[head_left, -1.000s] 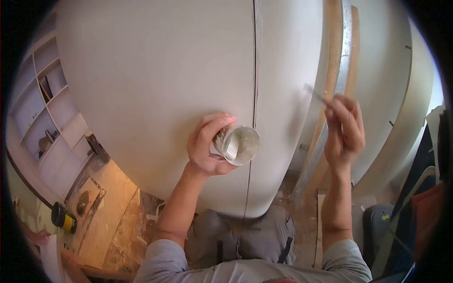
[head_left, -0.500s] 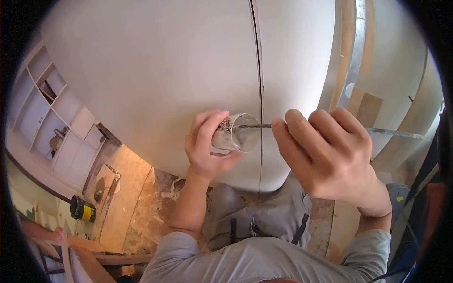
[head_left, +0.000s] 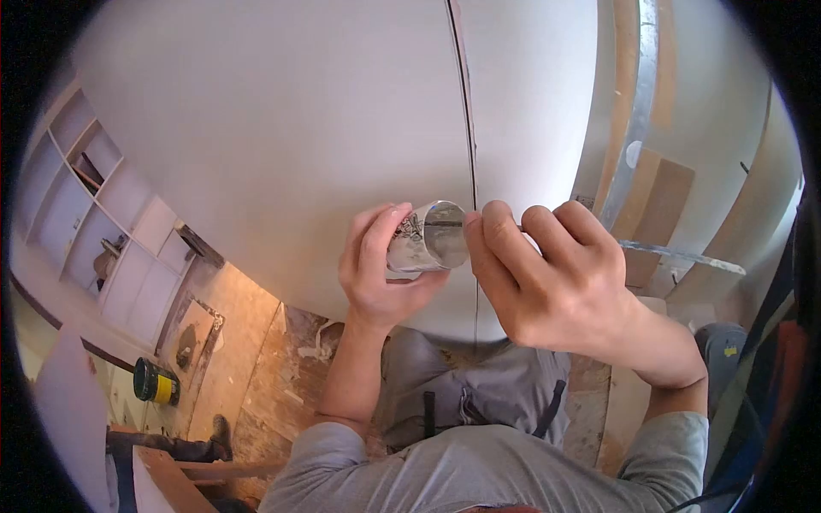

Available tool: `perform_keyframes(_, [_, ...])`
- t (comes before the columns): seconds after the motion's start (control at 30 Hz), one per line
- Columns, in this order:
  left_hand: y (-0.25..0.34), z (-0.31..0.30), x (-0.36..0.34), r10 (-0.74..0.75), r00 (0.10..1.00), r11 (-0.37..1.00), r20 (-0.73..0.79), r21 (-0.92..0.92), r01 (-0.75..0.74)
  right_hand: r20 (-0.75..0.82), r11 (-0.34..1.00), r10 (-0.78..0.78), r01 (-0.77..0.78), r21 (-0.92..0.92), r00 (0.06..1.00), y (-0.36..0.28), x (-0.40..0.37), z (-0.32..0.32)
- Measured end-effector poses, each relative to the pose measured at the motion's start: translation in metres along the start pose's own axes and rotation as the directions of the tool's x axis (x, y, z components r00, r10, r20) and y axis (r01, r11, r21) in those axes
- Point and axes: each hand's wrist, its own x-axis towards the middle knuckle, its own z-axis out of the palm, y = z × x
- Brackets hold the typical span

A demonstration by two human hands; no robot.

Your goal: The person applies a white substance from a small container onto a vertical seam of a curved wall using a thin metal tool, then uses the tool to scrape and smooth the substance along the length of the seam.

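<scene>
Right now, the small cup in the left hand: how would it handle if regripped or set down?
Probably light: the left hand holds the cup by fingers and thumb alone. Likely slippery, as grey smears coat its wall. Being round and held on its side, it could roll if laid down that way.

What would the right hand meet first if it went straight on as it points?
Probably the small cup in the left hand; the thin tool in the right hand reaches into it.
</scene>
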Motion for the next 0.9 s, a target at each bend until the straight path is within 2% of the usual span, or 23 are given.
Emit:
perform_keyframes(0.17, [0.002, -0.001, -0.005, -0.079, 0.997, 0.993, -0.011, -0.094, 0.078, -0.147, 0.999, 0.047, -0.045, 0.015, 0.988, -0.005, -0.009, -0.002])
perform_keyframes(0.43, [0.001, -0.006, -0.014, -0.248, 0.968, 0.954, -0.046, -0.184, 0.236, -0.124, 0.988, 0.136, -0.125, 0.087, 0.983, 0.003, -0.023, -0.027])
perform_keyframes(0.5, [0.001, -0.006, -0.016, -0.303, 0.953, 0.935, 0.0, -0.193, 0.297, -0.155, 0.985, 0.154, -0.139, 0.104, 0.976, 0.006, -0.028, -0.025])
perform_keyframes(0.63, [0.005, -0.002, -0.017, -0.297, 0.955, 0.928, -0.01, -0.238, 0.287, -0.12, 0.969, 0.212, -0.192, 0.156, 0.97, 0.006, -0.034, -0.023])
perform_keyframes(0.7, [0.004, -0.004, -0.017, -0.244, 0.968, 0.947, 0.052, -0.202, 0.249, -0.126, 0.971, 0.197, -0.176, 0.159, 0.972, 0.009, -0.037, -0.02])
perform_keyframes(0.77, [0.002, -0.005, -0.012, -0.213, 0.976, 0.953, 0.039, -0.213, 0.216, -0.121, 0.97, 0.19, -0.167, 0.179, 0.974, 0.011, -0.033, -0.02])
perform_keyframes(0.9, [0.003, -0.009, -0.006, -0.139, 0.988, 0.974, 0.06, -0.171, 0.148, 0.005, 0.976, 0.145, -0.144, 0.161, 0.989, 0.009, -0.018, -0.029])
